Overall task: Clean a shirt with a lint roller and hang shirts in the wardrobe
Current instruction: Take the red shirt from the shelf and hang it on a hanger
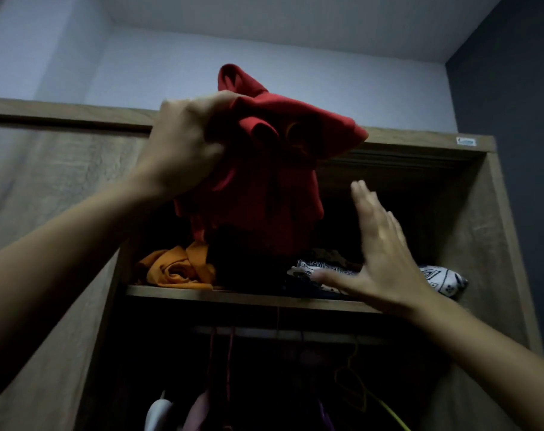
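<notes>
Your left hand (186,141) is raised high in front of the wardrobe (482,231), its fingers curled tight round a bunched handful of the red shirt (283,169). The shirt is crumpled, one fold sticking up above your knuckles and the rest hanging down in front of the dark top compartment, its lower end close above the clothes piled there. Your right hand (385,259) is held flat and holds nothing: the fingers are straight and close together, pointing up, with the thumb spread out to the left. It sits just right of the hanging shirt, apart from it, and in front of the shelf (233,295). The thumb overlaps a white cloth with a dark pattern (441,279) lying on the right of the shelf, but you cannot tell whether it touches it. On the left of the shelf lies a crumpled orange garment (177,269), and beside it, in the middle, a dark garment (242,265). Below the shelf a rail (295,334) runs across, with a yellow hanger (357,390) hanging toward the right and pale clothes dimly visible at the bottom.
</notes>
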Motion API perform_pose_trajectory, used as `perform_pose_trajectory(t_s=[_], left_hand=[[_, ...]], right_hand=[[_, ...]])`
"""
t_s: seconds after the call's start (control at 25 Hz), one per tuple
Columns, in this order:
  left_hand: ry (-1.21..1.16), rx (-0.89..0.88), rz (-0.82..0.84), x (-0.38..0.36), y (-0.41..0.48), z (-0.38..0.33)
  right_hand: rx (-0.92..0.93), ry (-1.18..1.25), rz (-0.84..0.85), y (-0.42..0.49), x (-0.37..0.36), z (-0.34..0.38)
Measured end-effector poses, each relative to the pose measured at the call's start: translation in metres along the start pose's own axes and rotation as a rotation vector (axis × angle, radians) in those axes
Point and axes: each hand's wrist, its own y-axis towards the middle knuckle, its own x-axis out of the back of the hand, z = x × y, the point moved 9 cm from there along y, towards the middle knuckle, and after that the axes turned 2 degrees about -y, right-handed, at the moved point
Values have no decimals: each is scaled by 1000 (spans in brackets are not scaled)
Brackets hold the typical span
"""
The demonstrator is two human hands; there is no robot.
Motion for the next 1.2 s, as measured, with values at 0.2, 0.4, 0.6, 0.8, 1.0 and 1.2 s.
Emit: perform_pose_trajectory(t_s=[0.2, 0.4, 0.6, 0.8, 1.0, 1.2], left_hand=[[-241, 181, 134, -9, -51, -26], [-632, 556, 343, -50, -139, -34], [-830, 1127, 392, -82, -246, -45], [-1526, 1599, 237, -113, -356, -82], [-1382, 1353, 378, -91, -433, -112], [-1049, 940, 415, -73, -424, -121]], right_hand=[[-62, 232, -194, -35, 59, 56], [-210, 329, 44, -89, 33, 66], [-450, 564, 300, -156, -29, 74], [-846, 815, 228, -229, -64, 59], [-1163, 878, 176, -326, -101, 55], [-1284, 1102, 315, -365, -135, 57]])
